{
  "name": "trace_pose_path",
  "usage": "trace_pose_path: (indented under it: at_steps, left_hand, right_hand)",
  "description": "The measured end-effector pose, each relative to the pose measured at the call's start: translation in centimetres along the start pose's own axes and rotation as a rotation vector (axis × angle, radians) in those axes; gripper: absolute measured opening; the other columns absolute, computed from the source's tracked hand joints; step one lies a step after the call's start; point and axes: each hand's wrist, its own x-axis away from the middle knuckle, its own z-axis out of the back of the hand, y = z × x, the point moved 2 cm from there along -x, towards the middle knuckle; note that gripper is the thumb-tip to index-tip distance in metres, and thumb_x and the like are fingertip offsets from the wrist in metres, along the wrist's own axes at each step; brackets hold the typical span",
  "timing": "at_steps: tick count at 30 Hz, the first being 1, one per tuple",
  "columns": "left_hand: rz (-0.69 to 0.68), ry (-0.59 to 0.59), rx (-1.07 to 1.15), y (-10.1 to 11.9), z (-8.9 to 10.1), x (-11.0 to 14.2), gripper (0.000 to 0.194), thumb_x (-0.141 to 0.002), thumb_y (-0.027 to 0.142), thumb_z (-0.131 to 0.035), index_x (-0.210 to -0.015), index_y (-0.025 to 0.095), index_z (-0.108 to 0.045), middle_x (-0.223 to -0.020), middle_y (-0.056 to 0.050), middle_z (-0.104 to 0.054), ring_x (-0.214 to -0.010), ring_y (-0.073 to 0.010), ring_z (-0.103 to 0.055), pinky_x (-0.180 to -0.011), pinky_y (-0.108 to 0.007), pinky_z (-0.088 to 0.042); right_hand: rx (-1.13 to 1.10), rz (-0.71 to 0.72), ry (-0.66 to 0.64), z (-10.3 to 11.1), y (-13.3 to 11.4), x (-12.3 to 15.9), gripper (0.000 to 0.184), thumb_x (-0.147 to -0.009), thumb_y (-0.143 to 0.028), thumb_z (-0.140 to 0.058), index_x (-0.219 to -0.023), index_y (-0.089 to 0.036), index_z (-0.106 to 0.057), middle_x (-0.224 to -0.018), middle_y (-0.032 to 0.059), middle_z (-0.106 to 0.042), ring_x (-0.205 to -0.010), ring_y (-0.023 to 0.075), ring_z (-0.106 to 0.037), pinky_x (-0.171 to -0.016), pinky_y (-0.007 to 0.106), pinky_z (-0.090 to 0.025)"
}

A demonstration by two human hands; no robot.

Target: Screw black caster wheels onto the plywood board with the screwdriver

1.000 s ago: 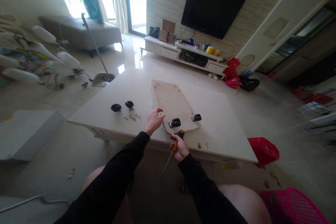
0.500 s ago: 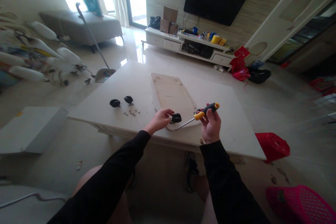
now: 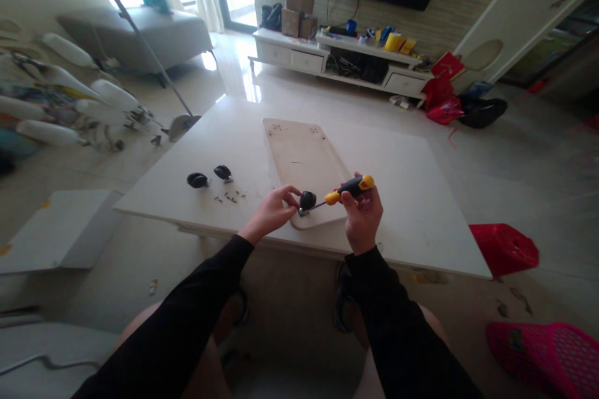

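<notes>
My left hand [image 3: 276,211] pinches a black caster wheel [image 3: 307,201] at the near corner of a beige board [image 3: 304,153]. The board lies flat on the white table [image 3: 397,168]. In my right hand [image 3: 364,217] is a screwdriver [image 3: 350,189] with a yellow and black handle. Its shaft slants down left, and its tip meets the caster's metal base plate; the exact contact is too small to see. Two more casters, a left one [image 3: 197,180] and a right one [image 3: 223,173], rest on the table beside several small screws [image 3: 229,197].
A red stool [image 3: 505,249] stands by the table's right end, with a pink basket [image 3: 538,355] nearer me. On the left floor are a white box [image 3: 60,230] and a long-handled dustpan [image 3: 182,127]. A low cabinet [image 3: 285,57] lines the far wall.
The screwdriver has shifted left, its tip moving from in front of the caster to the caster's base. My left fingers remain on the caster. The whole view has tilted slightly downward.
</notes>
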Motion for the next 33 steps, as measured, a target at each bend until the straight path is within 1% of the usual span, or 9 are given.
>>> trace_pose_path:
  at_steps: [4,6,10,13,17,22,27,31,33]
  left_hand:
    - [0.0,0.031,0.011,-0.1,0.1,0.0,0.031,-0.074,0.002,-0.058,-0.097,0.021,-0.067,-0.082,-0.001,-0.083,-0.079,-0.0188,-0.074,-0.08,-0.032,-0.052]
    - [0.007,0.046,0.012,-0.2,0.2,-0.1,0.029,-0.074,0.002,-0.057,-0.093,0.022,-0.065,-0.08,-0.001,-0.082,-0.077,-0.0184,-0.073,-0.078,-0.031,-0.051]
    - [0.008,0.059,0.017,-0.3,0.4,-0.2,0.03,-0.074,0.002,-0.058,-0.095,0.021,-0.068,-0.08,-0.001,-0.081,-0.077,-0.018,-0.073,-0.076,-0.03,-0.05]
    - [0.007,0.067,0.026,-0.3,0.6,-0.2,0.029,-0.074,0.003,-0.059,-0.095,0.02,-0.07,-0.08,-0.001,-0.081,-0.077,-0.0173,-0.072,-0.076,-0.03,-0.051]
    - [-0.014,0.054,0.037,-0.2,0.6,-0.1,0.027,-0.075,0.004,-0.059,-0.094,0.019,-0.072,-0.081,-0.002,-0.081,-0.077,-0.0171,-0.071,-0.076,-0.029,-0.051]
    - [-0.019,0.039,0.041,0.0,0.5,-0.1,0.026,-0.076,0.004,-0.059,-0.093,0.018,-0.073,-0.081,-0.002,-0.08,-0.078,-0.0169,-0.072,-0.076,-0.029,-0.052]
    - [-0.025,0.047,0.05,0.3,0.6,-0.1,0.024,-0.076,0.005,-0.061,-0.092,0.019,-0.073,-0.082,-0.002,-0.08,-0.077,-0.0166,-0.072,-0.075,-0.029,-0.052]
    - [-0.027,0.046,0.038,0.3,0.7,-0.1,0.023,-0.078,0.005,-0.061,-0.091,0.018,-0.074,-0.083,-0.003,-0.081,-0.078,-0.0166,-0.072,-0.075,-0.029,-0.052]
    - [-0.023,0.042,0.038,0.4,0.8,0.0,0.023,-0.078,0.006,-0.061,-0.092,0.018,-0.074,-0.083,-0.003,-0.081,-0.078,-0.0167,-0.071,-0.075,-0.03,-0.052]
  right_hand:
    - [0.023,-0.01,-0.057,-0.4,0.2,-0.2,0.059,-0.077,-0.047,-0.093,-0.127,-0.025,-0.07,-0.1,0.0024,-0.083,-0.088,0.0183,-0.083,-0.072,0.027,-0.067]
    - [0.026,0.001,-0.06,-0.4,0.2,-0.2,0.058,-0.078,-0.047,-0.093,-0.127,-0.026,-0.071,-0.1,0.0022,-0.083,-0.088,0.0182,-0.084,-0.072,0.027,-0.067]
    - [0.024,0.021,-0.036,-0.2,0.4,-0.3,0.057,-0.078,-0.049,-0.092,-0.126,-0.027,-0.07,-0.106,0.0031,-0.082,-0.087,0.0188,-0.084,-0.072,0.03,-0.069]
    - [0.021,0.023,-0.031,-0.2,0.5,-0.4,0.056,-0.077,-0.049,-0.093,-0.124,-0.028,-0.071,-0.108,0.0034,-0.082,-0.086,0.0191,-0.083,-0.071,0.031,-0.07]
    - [0.022,0.048,-0.022,-0.3,0.6,-0.3,0.056,-0.077,-0.048,-0.093,-0.125,-0.028,-0.072,-0.101,0.002,-0.082,-0.084,0.0184,-0.083,-0.071,0.03,-0.069]
    - [0.048,0.051,-0.096,-0.8,0.4,-0.2,0.062,-0.078,-0.051,-0.091,-0.132,-0.029,-0.072,-0.101,0.003,-0.083,-0.086,0.0187,-0.082,-0.071,0.029,-0.067]
    - [0.082,0.11,-0.059,-0.8,0.0,-0.4,0.058,-0.082,-0.051,-0.088,-0.132,-0.029,-0.071,-0.1,0.0035,-0.083,-0.083,0.0192,-0.082,-0.068,0.03,-0.066]
    - [0.07,0.108,-0.065,-1.1,0.2,-0.6,0.057,-0.081,-0.051,-0.089,-0.131,-0.028,-0.072,-0.097,0.0023,-0.082,-0.081,0.0185,-0.081,-0.066,0.029,-0.065]
    - [0.057,0.105,-0.066,-1.2,0.4,-0.6,0.057,-0.081,-0.052,-0.089,-0.13,-0.029,-0.072,-0.098,0.002,-0.082,-0.081,0.0183,-0.082,-0.065,0.028,-0.065]
